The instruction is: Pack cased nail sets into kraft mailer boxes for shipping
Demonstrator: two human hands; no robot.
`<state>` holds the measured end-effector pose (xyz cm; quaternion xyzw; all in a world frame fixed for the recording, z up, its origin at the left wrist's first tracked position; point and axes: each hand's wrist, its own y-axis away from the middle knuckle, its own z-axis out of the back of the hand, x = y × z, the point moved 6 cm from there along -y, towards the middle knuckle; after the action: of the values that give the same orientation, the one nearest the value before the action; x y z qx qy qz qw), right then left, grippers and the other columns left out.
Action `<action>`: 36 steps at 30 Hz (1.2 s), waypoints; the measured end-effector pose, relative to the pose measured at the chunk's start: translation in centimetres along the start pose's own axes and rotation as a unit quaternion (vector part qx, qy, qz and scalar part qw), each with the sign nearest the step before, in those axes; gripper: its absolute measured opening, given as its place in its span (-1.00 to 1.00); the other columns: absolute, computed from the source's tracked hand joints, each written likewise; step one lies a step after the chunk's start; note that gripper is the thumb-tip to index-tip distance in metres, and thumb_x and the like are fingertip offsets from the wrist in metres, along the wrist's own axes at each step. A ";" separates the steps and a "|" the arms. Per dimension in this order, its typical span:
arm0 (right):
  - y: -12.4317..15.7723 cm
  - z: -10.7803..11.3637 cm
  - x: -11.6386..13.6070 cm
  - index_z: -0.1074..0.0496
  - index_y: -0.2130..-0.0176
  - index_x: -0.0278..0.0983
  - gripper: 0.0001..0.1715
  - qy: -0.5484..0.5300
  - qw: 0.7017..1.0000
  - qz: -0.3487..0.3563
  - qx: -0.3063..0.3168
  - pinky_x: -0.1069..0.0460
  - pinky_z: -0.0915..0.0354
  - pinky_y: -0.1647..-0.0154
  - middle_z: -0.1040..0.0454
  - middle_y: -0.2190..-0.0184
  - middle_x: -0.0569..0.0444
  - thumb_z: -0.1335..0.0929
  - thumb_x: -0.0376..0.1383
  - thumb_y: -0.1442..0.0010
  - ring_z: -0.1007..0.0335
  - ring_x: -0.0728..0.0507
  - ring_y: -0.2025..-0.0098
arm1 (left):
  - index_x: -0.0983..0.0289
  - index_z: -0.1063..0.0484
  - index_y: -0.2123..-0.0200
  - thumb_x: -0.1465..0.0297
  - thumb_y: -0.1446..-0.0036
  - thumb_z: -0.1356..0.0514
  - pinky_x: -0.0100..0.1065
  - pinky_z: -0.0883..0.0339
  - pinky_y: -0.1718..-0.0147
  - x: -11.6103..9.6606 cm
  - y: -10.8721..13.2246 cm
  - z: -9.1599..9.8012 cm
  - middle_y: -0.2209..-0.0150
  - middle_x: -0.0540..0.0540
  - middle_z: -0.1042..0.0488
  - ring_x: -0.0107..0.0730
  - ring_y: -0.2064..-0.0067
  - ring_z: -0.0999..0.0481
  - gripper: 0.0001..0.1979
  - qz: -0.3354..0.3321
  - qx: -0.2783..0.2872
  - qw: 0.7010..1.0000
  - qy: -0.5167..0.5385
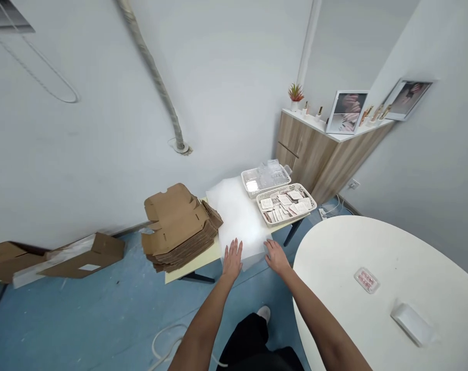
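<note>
A stack of thin white sheets (pixel 237 206), apparently packing foam, lies on a narrow pale yellow table (pixel 191 265), its near edge hanging over the front. My left hand (pixel 233 261) rests flat on the near left part of the sheets, fingers stretched out. At the near right corner is my right hand (pixel 277 257), its fingers slightly bent and apart, touching the sheet's edge. Left of the sheets sits a pile of flattened brown cardboard boxes (pixel 180 226). To their right, a white basket (pixel 272 222) holds many small packets, and another basket (pixel 253 194) behind it holds clear plastic cases.
A round white table (pixel 334 247) on my right carries a small clear case with pink pieces (pixel 367 280) and a white packet (pixel 412 323). Cardboard boxes (pixel 90 255) lie along the wall at left. A wooden cabinet (pixel 307 139) stands behind; a white cable (pixel 162 342) crosses the floor.
</note>
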<state>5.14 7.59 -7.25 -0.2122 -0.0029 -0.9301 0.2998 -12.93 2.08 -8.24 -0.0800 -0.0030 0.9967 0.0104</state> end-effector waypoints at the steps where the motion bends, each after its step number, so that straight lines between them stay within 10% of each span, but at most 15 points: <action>1: -0.5 -0.7 0.6 -0.25 -0.16 -0.35 -0.39 -0.001 1.000 0.008 0.016 -0.20 -0.15 -0.19 -0.29 -0.16 -0.22 -0.28 -0.40 -0.10 -0.18 -0.29 -0.18 | 0.28 0.05 -0.32 0.52 -0.01 -0.11 0.09 0.11 -0.28 0.6 -0.2 -0.1 -0.36 0.31 0.02 -0.03 -0.38 0.05 -0.22 0.000 0.003 1.000 0.003; 10: -4.1 -1.9 4.1 -0.10 -0.30 -0.27 -0.15 0.001 0.997 0.046 0.059 -0.32 0.15 -0.33 -0.09 -0.33 -0.13 -0.36 -0.36 -0.05 0.07 -0.34 -0.35 | 0.26 -0.31 -0.14 0.50 -0.18 0.02 -0.11 -0.14 -0.20 1.8 -2.6 3.3 -0.07 0.21 -0.47 -0.20 -0.12 -0.43 -0.55 -0.015 0.000 0.995 0.096; 18: -5.3 5.5 -0.6 -0.48 0.16 -0.25 -0.48 -0.062 0.995 -0.048 -0.065 -0.26 -0.01 -0.28 -0.50 0.00 -0.02 -0.20 -0.59 0.05 -0.21 -0.22 -0.20 | 0.18 -0.41 0.02 0.47 -0.20 -0.04 -0.30 -0.34 0.12 -6.1 -6.2 8.1 0.12 0.10 -0.56 -0.24 0.12 -0.54 -0.69 -0.073 0.034 0.989 0.127; 36: 23.5 17.4 -14.2 -0.45 0.04 -0.22 -0.39 0.042 0.924 -0.257 -0.281 -0.33 -0.07 -0.26 -0.52 0.02 0.01 -0.13 -0.58 -0.04 -0.21 -0.19 -0.22 | 0.21 -0.44 0.12 0.50 -0.26 0.04 -0.23 -0.38 0.06 -33.8 -0.3 3.0 0.16 0.11 -0.56 -0.26 0.11 -0.54 -0.71 -0.396 0.104 0.884 0.225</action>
<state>35.49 -1.46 0.09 -0.2408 0.2168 -0.9458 -0.0221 19.92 1.68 0.15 -0.2928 0.0717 0.8594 0.4130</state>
